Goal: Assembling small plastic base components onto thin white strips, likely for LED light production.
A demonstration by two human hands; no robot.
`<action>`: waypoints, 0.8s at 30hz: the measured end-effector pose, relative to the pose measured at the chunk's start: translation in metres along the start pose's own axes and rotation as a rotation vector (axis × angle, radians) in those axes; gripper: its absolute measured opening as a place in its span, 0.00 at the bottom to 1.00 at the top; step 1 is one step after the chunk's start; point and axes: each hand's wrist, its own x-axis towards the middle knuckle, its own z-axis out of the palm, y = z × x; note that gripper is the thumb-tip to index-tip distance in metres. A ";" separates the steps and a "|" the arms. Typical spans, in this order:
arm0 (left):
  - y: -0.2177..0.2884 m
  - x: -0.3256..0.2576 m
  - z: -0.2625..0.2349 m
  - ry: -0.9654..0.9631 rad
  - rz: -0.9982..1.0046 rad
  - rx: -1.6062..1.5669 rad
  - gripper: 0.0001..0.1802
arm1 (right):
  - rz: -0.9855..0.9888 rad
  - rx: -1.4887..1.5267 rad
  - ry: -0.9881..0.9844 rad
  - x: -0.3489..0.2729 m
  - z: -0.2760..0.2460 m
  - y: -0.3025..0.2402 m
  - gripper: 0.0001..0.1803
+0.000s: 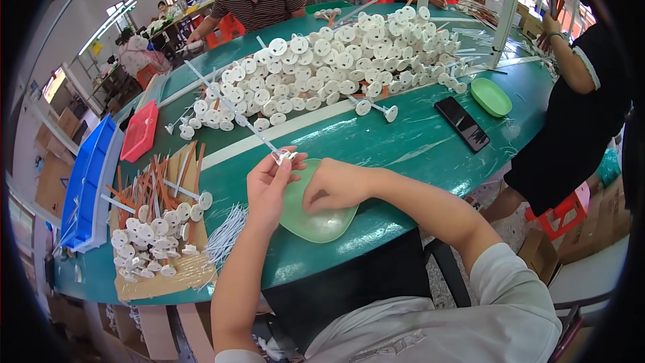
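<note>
My left hand (267,191) grips a long pale stick with a small white plastic fitting (287,156) at its near end; the stick (232,109) slants up and away to the left. Fingers curled downward, my right hand (339,186) reaches into a light green bowl (329,230) in front of me. What its fingertips pinch, if anything, is hidden. Left of my left forearm lies a bundle of thin white strips (227,236). Beside that, sticks with white round discs (160,234), some sticks brown and some white, are heaped on cardboard (144,289).
A large pile of white disc-ended sticks (302,74) covers the table's middle. A phone (462,124) and green dish (491,97) lie to the right. At left stand a red tray (139,133) and blue crate (87,188). People work across and to my right.
</note>
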 end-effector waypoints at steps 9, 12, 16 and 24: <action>0.000 -0.002 -0.001 -0.008 0.026 -0.075 0.19 | -0.021 -0.012 0.250 0.001 -0.003 -0.009 0.05; 0.002 -0.001 0.002 0.000 0.032 -0.140 0.19 | 0.060 0.185 0.514 0.001 -0.002 -0.006 0.04; 0.007 -0.001 0.003 -0.003 0.001 -0.175 0.21 | 0.087 0.580 0.613 0.004 -0.006 -0.002 0.05; 0.008 -0.002 0.001 -0.019 -0.017 -0.281 0.20 | 0.054 0.303 0.713 0.003 -0.004 0.000 0.05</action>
